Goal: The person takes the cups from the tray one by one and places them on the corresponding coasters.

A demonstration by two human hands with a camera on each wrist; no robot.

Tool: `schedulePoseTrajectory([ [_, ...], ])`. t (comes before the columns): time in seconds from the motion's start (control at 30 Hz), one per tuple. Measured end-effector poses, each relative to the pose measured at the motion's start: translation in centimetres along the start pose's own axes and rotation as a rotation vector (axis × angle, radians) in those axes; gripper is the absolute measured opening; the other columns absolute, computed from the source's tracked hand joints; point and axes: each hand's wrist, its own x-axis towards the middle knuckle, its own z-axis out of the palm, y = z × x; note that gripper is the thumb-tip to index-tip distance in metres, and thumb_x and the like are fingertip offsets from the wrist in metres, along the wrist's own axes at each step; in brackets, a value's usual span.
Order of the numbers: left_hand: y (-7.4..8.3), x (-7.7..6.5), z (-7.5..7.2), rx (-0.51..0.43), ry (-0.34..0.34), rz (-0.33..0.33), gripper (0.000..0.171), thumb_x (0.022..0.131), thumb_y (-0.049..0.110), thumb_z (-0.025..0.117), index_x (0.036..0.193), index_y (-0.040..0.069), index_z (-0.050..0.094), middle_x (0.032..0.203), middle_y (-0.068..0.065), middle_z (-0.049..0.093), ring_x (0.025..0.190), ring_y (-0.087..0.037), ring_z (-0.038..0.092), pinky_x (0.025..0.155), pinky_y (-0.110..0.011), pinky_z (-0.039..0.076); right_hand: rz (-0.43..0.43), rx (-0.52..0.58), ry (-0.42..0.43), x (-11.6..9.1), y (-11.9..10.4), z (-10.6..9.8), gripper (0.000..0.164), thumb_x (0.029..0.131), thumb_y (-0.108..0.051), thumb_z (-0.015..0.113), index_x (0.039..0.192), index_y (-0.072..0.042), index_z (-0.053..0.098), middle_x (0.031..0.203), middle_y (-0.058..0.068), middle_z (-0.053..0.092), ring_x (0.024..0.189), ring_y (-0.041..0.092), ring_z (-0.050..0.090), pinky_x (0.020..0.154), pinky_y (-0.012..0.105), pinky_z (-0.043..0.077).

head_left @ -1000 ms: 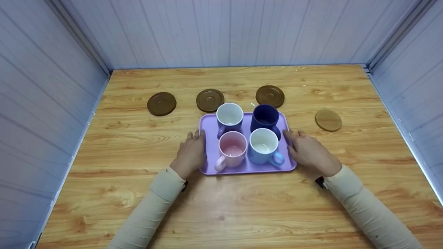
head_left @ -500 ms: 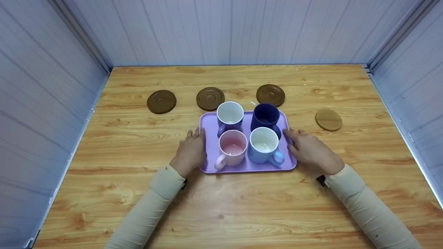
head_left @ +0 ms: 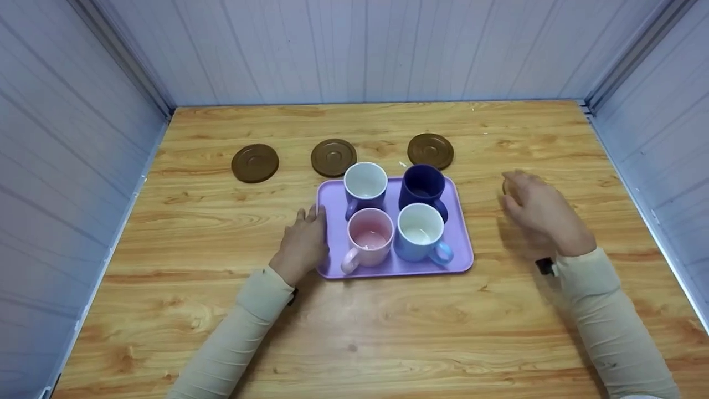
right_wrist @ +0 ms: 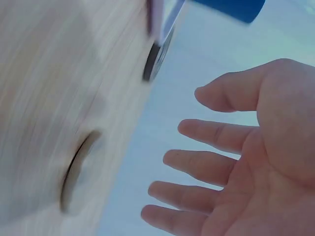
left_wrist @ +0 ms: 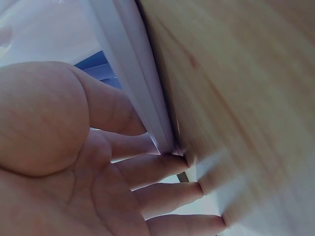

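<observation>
A purple tray lies on the wooden table, carrying several mugs. At its back are a mug with a white inside and a navy mug; in front stand a pink mug and a light blue mug. My left hand rests at the tray's left edge. In the left wrist view its fairly straight fingers meet the rim and tabletop. Fingers extended and holding nothing, my right hand hovers over a light wooden coaster, mostly hidden by it in the head view.
Behind the tray lie three dark brown coasters: a left one, a middle one close to the tray's back edge, and a right one. Pale panel walls enclose the table's back and sides.
My right hand has left the tray's right edge and moved right and away from me to the light coaster. The left hand stays at the tray, which has not visibly moved.
</observation>
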Motion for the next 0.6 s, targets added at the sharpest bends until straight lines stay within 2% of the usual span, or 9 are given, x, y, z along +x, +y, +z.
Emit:
schedulePoseTrajectory([
  [0.1, -0.2, 0.0, -0.1, -0.003, 0.000, -0.002, 0.072, 0.096, 0.007, 0.057, 0.160, -0.005, 0.028, 0.165, -0.026, 0.028, 0.151, -0.052, 0.025, 0.113, -0.074, 0.029, 0.077, 0.029, -0.075, 0.7, 1.8, -0.3, 0.066, 0.104, -0.025, 0.057, 0.159, 0.002, 0.033, 0.159, 0.040, 0.027, 0.146, 0.062, 0.023, 0.116, 0.074, 0.021],
  [0.2, -0.3, 0.0, -0.2, -0.007, 0.000, -0.003, 0.071, 0.096, 0.007, 0.056, 0.160, -0.004, 0.027, 0.165, -0.026, 0.028, 0.152, -0.052, 0.024, 0.114, -0.074, 0.029, 0.116, 0.045, -0.137, 1.2, 3.3, -0.2, 0.072, 0.105, -0.032, 0.056, 0.162, 0.000, 0.025, 0.163, 0.038, 0.020, 0.151, 0.058, 0.014, 0.118, 0.073, 0.017],
  [0.37, -0.3, 0.0, -0.2, -0.010, 0.005, 0.000, 0.070, 0.096, 0.007, 0.055, 0.160, -0.004, 0.028, 0.165, -0.026, 0.029, 0.151, -0.052, 0.025, 0.114, -0.073, 0.029, 0.137, 0.059, -0.188, 1.9, 4.9, 0.3, 0.077, 0.106, -0.038, 0.054, 0.165, -0.002, 0.019, 0.166, 0.036, 0.015, 0.153, 0.055, 0.011, 0.118, 0.072, 0.018],
  [0.6, -0.1, 0.1, -0.1, -0.008, 0.006, 0.003, 0.070, 0.097, 0.007, 0.056, 0.160, -0.004, 0.029, 0.165, -0.026, 0.029, 0.152, -0.051, 0.025, 0.113, -0.073, 0.031, 0.134, 0.052, -0.203, 2.4, 5.7, 1.1, 0.074, 0.107, -0.036, 0.051, 0.165, -0.002, 0.019, 0.164, 0.039, 0.010, 0.147, 0.066, 0.009, 0.118, 0.073, 0.015],
])
